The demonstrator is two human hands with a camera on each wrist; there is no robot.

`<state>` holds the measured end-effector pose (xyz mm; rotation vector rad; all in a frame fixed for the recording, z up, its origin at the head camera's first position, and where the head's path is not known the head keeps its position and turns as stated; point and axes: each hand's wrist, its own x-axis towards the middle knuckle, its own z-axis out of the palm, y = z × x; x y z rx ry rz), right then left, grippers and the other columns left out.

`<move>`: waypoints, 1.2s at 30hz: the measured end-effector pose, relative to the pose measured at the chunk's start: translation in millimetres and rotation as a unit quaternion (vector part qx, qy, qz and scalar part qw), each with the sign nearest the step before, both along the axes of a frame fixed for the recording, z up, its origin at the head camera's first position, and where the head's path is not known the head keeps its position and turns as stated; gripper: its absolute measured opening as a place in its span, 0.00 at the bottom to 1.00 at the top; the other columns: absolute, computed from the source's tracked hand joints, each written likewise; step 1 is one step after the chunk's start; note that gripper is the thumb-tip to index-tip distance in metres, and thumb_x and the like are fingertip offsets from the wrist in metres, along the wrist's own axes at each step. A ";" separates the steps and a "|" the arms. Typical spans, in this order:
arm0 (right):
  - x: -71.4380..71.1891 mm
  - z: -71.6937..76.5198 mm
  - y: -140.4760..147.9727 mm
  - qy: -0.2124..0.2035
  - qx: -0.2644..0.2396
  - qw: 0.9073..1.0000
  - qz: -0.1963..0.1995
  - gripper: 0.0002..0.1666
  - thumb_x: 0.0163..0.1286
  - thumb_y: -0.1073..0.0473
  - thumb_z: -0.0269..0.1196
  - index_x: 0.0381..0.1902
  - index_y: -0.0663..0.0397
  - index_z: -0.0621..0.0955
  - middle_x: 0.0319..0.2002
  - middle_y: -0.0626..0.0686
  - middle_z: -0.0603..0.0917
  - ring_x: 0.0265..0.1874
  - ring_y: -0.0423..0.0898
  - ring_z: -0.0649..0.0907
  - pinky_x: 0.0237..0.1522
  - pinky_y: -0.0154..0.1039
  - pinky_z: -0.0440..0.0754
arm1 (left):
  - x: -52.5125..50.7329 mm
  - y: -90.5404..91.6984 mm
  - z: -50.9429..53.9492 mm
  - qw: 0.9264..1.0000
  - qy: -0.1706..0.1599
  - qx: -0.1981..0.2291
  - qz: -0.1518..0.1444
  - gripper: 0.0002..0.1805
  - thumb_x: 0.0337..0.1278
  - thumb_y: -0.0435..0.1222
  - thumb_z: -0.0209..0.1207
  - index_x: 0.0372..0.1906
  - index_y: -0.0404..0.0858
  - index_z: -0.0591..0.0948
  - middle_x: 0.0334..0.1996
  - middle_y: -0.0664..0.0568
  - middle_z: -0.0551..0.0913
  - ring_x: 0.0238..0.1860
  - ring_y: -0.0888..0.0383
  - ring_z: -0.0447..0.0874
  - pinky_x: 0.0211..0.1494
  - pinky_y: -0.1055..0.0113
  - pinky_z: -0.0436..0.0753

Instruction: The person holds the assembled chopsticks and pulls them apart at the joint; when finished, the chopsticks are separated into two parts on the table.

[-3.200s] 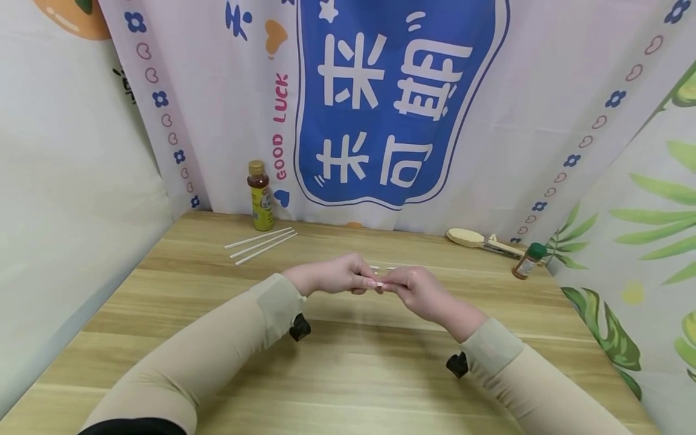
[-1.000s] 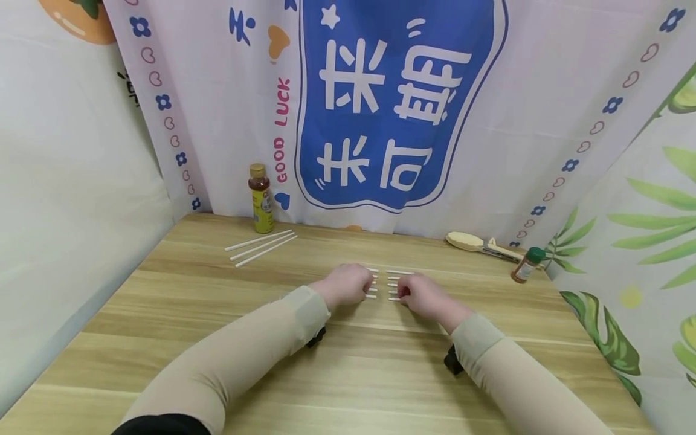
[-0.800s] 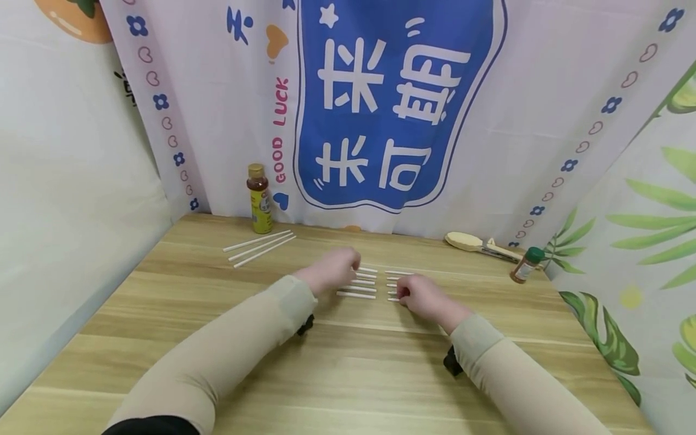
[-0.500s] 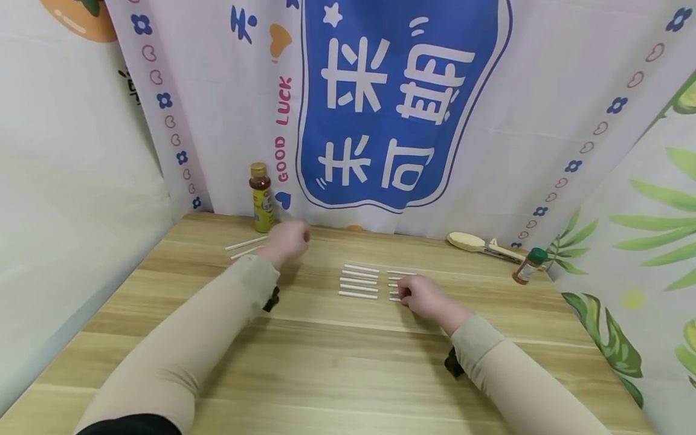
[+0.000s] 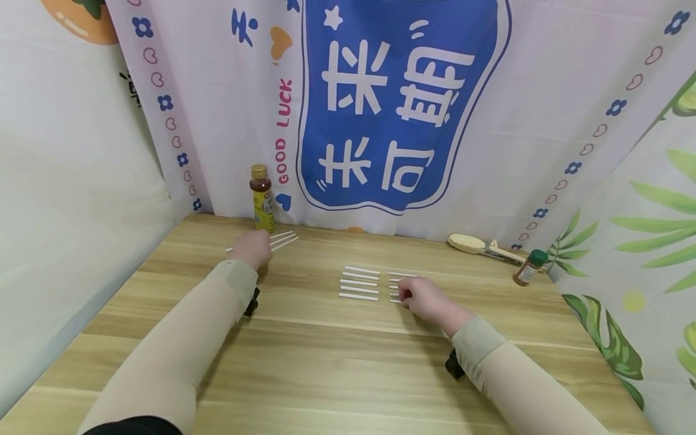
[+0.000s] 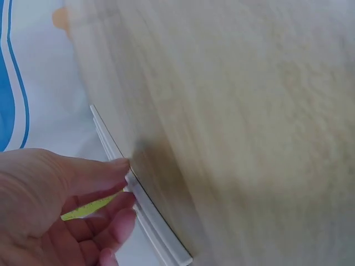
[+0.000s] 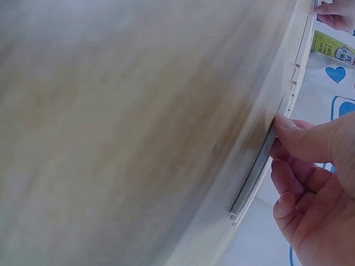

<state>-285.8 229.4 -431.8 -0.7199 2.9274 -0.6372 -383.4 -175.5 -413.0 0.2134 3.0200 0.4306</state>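
Note:
Several long white sticks [image 5: 285,243] lie fanned at the back left of the table, partly covered by my left hand [image 5: 252,249]. In the left wrist view, the thumb and fingertips of my left hand [image 6: 72,205] pinch one of these sticks [image 6: 161,227] on the table. A row of several short white sticks [image 5: 359,289] lies mid-table, with a second row of short sticks [image 5: 399,274] to its right. At the front of that second row, my right hand [image 5: 426,297] pinches a short stick [image 7: 255,172] between thumb and fingers, low at the tabletop.
A yellow-labelled bottle [image 5: 263,202] stands behind the long sticks. At the back right are a small green-capped jar [image 5: 528,270] and a cream-coloured, spoon-like utensil [image 5: 466,243]. A printed cloth [image 5: 234,121] hangs along the table's [image 5: 337,368] back edge.
My left hand has left the middle, where both hands met earlier, and moved left onto the long sticks, uncovering the left row of short sticks. Over the last second my right hand has stayed put.

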 end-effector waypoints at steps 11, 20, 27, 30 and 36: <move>2.1 -1.2 1.2 0.014 0.012 1.000 0.003 0.13 0.59 0.73 0.68 0.24 0.52 0.77 0.25 0.46 0.76 0.26 0.43 0.73 0.32 0.41 0.73 | 6.0 10.7 4.2 0.999 -0.024 -0.022 -0.021 0.03 0.58 0.28 0.54 0.35 0.34 0.77 0.30 0.44 0.79 0.35 0.46 0.78 0.42 0.50 0.78; 3.7 12.7 -16.7 0.050 -0.010 0.998 -0.042 0.06 0.66 0.63 0.67 0.31 0.50 0.80 0.32 0.46 0.76 0.32 0.44 0.76 0.38 0.42 0.76 | 25.2 64.6 39.0 0.994 -0.044 0.042 -0.085 0.07 0.56 0.25 0.53 0.39 0.35 0.76 0.32 0.46 0.79 0.36 0.48 0.78 0.44 0.53 0.78; 7.3 36.4 -38.5 0.167 -0.069 0.983 0.012 0.07 0.65 0.66 0.67 0.40 0.54 0.81 0.39 0.50 0.78 0.43 0.50 0.79 0.46 0.46 0.78 | 43.3 113.3 53.4 0.985 -0.014 0.050 -0.165 0.03 0.57 0.28 0.55 0.32 0.39 0.76 0.28 0.49 0.77 0.31 0.53 0.75 0.36 0.59 0.76; 8.1 39.6 -44.2 0.210 -0.071 0.974 0.049 0.14 0.63 0.66 0.69 0.46 0.57 0.81 0.41 0.53 0.79 0.45 0.52 0.78 0.48 0.47 0.77 | 52.0 132.3 54.6 0.977 -0.002 0.049 -0.209 0.05 0.58 0.29 0.58 0.29 0.41 0.76 0.26 0.52 0.77 0.29 0.55 0.74 0.35 0.61 0.75; 11.5 37.3 -47.3 0.198 -0.054 0.976 0.076 0.12 0.63 0.65 0.70 0.44 0.58 0.82 0.39 0.52 0.83 0.40 0.50 0.81 0.44 0.45 0.78 | 70.5 158.5 56.1 0.951 -0.031 0.113 -0.286 0.06 0.62 0.29 0.58 0.30 0.40 0.76 0.26 0.53 0.77 0.29 0.58 0.74 0.34 0.65 0.74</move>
